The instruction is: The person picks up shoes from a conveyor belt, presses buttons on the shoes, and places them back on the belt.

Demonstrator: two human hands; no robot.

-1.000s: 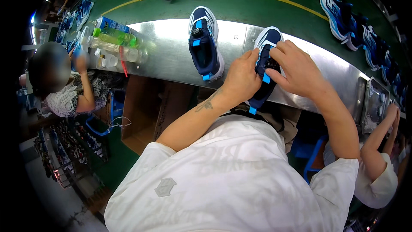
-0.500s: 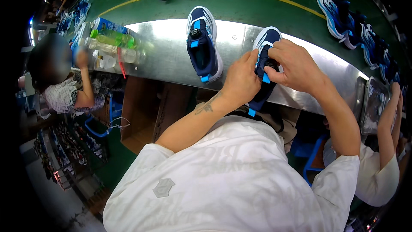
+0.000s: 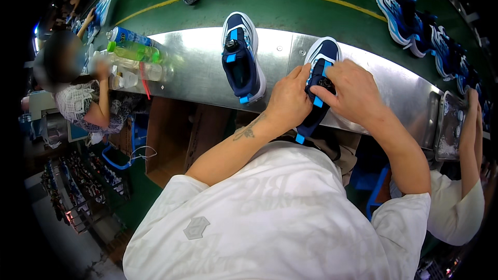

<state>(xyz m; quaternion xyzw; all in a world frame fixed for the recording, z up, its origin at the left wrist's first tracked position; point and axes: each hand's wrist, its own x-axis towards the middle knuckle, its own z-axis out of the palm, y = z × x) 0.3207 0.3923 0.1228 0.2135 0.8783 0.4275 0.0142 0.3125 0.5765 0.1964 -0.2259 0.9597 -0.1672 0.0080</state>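
A navy, white and light-blue sneaker [image 3: 323, 50] rests on the metal ledge in front of me, toe pointing away, its heel over the near edge. My left hand [image 3: 287, 98] is closed against the sneaker's left side, steadying it; part of that side is hidden. On the tongue is a round black dial [image 3: 325, 82], between the thumb and bent fingers of my right hand [image 3: 355, 91]. The matching sneaker [image 3: 240, 54] stands by itself to the left, toe also away from me, its own dial and blue tabs showing.
Several plastic bottles [image 3: 136, 52] lie at the ledge's left end. Beyond the metal ledge [image 3: 194, 62], the green surface [image 3: 311, 13] carries more sneakers [image 3: 397, 18]. Below is an open cardboard box [image 3: 166, 129]. Co-workers sit at far left and far right, beside a clear tray [image 3: 448, 129].
My right hand has shifted slightly on the dial, and its thumb has moved left, so more of the dial shows. Sneakers on the green surface appear shifted left. The left co-worker now reaches toward a shoe.
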